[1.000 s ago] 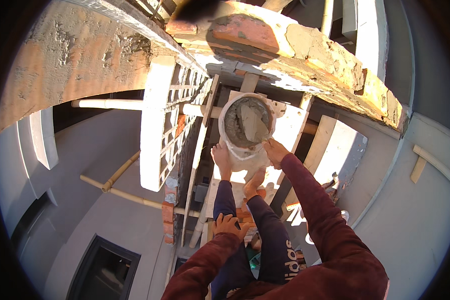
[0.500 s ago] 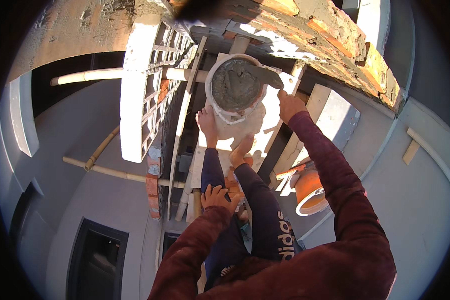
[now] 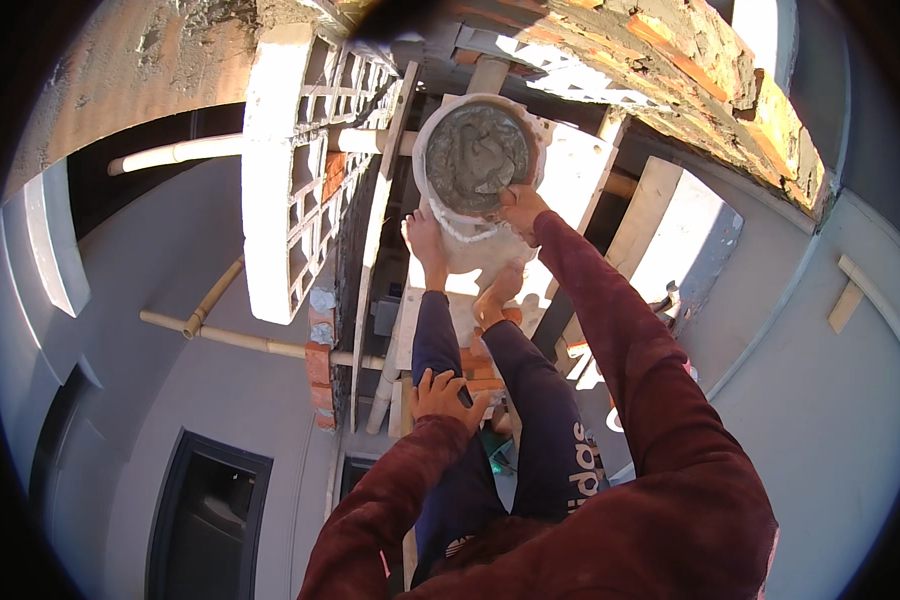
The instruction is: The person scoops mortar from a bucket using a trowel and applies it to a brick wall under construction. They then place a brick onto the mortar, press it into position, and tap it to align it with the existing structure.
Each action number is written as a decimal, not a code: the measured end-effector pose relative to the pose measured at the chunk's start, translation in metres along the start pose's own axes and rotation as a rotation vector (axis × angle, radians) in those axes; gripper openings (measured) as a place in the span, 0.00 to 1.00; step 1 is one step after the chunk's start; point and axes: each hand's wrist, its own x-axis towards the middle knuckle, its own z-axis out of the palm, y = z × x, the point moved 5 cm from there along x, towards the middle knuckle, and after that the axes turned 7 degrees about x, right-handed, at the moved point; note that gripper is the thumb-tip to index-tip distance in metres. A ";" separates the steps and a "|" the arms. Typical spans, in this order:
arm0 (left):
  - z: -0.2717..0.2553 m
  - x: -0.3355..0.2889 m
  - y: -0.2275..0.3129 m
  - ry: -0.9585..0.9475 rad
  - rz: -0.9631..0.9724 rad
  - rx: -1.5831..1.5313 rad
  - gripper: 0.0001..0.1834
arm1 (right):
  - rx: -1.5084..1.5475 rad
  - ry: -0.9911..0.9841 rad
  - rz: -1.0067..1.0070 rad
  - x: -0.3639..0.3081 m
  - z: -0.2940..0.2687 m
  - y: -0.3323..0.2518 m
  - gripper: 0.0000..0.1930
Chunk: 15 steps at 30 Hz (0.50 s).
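Observation:
A round white bucket of wet grey mortar stands on the board in front of my feet. My right hand is closed round a trowel at the bucket's near right rim. The trowel's blade is down in the mortar, mostly hidden by it, and its handle is covered by my fingers. On my left leg, around the knee, rests my left hand, fingers spread and holding nothing.
My bare feet are on a pale board high above the ground. Left of it are a white lattice block, an upright wooden strip and bamboo poles. A rough brick wall runs across the upper right. Loose bricks lie below my feet.
My right hand has moved left and slightly down in view, bringing the trowel from beyond the bucket's right rim into the mortar. My left hand has stayed on my leg. The view has shifted slightly.

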 end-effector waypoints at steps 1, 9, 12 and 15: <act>0.000 0.000 0.000 -0.003 0.004 0.005 0.29 | 0.099 0.007 -0.027 0.001 0.005 -0.002 0.11; 0.006 0.001 -0.005 -0.026 0.002 0.022 0.29 | -0.049 0.166 -0.438 -0.013 -0.003 0.026 0.18; 0.001 0.001 -0.005 -0.045 -0.001 0.015 0.29 | -0.093 0.233 -0.487 -0.019 -0.014 0.037 0.22; 0.000 0.002 -0.008 -0.010 0.006 0.011 0.29 | -0.140 0.219 -0.428 -0.025 -0.021 0.044 0.23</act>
